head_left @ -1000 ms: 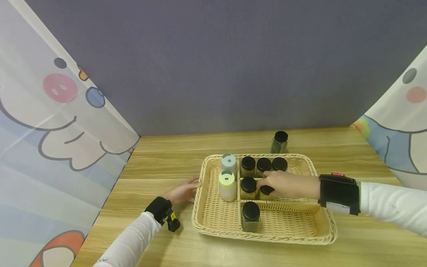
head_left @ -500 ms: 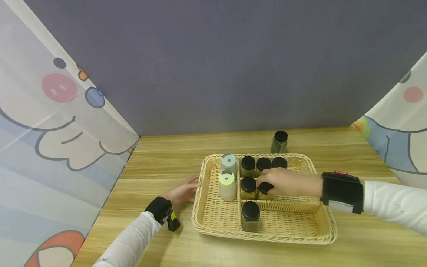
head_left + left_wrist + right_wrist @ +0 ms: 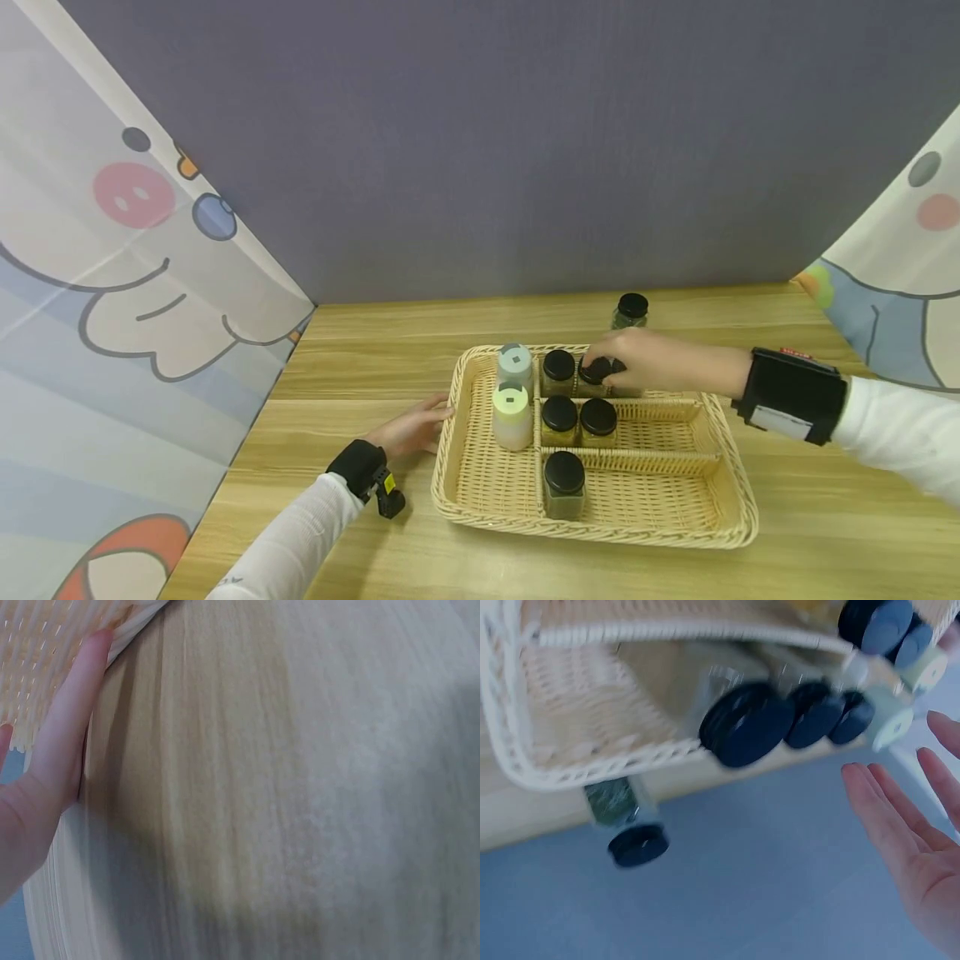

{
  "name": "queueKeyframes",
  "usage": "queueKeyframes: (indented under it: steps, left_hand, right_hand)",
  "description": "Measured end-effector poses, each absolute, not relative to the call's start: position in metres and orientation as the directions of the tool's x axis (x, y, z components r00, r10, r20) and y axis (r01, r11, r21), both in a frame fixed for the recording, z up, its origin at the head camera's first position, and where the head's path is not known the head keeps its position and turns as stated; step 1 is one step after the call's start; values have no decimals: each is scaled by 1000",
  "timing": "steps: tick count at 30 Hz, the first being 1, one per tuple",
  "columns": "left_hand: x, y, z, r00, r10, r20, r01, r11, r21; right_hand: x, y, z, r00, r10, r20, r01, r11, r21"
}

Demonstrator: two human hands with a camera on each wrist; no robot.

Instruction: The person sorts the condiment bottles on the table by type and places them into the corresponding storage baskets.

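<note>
My left hand (image 3: 411, 429) rests against the left side of a wicker basket (image 3: 592, 533); in the left wrist view its extended finger (image 3: 71, 712) touches the weave. Over the basket's back compartment hovers my right hand (image 3: 652, 358), partly hiding black-lidded jars there. The right wrist view shows that hand (image 3: 911, 840) with fingers spread and nothing held, near the row of back jars (image 3: 814, 712). Two black-lidded jars with yellow contents (image 3: 559, 421) stand in the middle compartment. Another jar (image 3: 564, 483) stands in the front one.
The basket's left compartment holds a bottle with a pale blue lid (image 3: 515, 362) and one with a yellow-green lid (image 3: 511, 408). Behind the basket, a jar with green contents (image 3: 630, 312) stands on the wooden table (image 3: 375, 358). A grey partition (image 3: 525, 167) rises at the back.
My right hand has left the middle compartment's right jar and moved back over the rear row. That jar stays in place. The left hand has not moved.
</note>
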State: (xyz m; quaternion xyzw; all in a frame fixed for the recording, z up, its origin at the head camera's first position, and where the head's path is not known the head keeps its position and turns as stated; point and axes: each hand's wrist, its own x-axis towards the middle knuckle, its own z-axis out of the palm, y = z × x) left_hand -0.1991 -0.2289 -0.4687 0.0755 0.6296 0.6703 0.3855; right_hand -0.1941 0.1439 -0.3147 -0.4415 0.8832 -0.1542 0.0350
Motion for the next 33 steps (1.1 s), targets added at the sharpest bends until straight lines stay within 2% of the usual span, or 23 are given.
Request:
queueKeyframes:
  steps: [8, 15, 22, 28, 33]
  left_hand:
    - [-199, -229, -467, -684, 621, -382, -419, 93, 903]
    - [-199, -228, -466, -686, 621, -380, -421, 88, 903]
    - [-200, -227, -464, -684, 627, -373, -406, 99, 909]
    - [-199, -228, -465, -691, 612, -385, -415, 99, 904]
    - [-199, -228, -467, -691, 612, -386, -421, 94, 902]
  right_hand:
    - [-233, 164, -321, -612, -767, 192, -777, 538, -328]
    - [-249, 174, -309, -747, -663, 55, -645, 701, -304]
    - [-267, 182, -307, -784, -621, 10, -598, 751, -280]
    - [-280, 188, -310, -817, -575, -43, -535, 784, -314]
    - [-293, 195, -322, -820, -573, -12, -537, 775, -333]
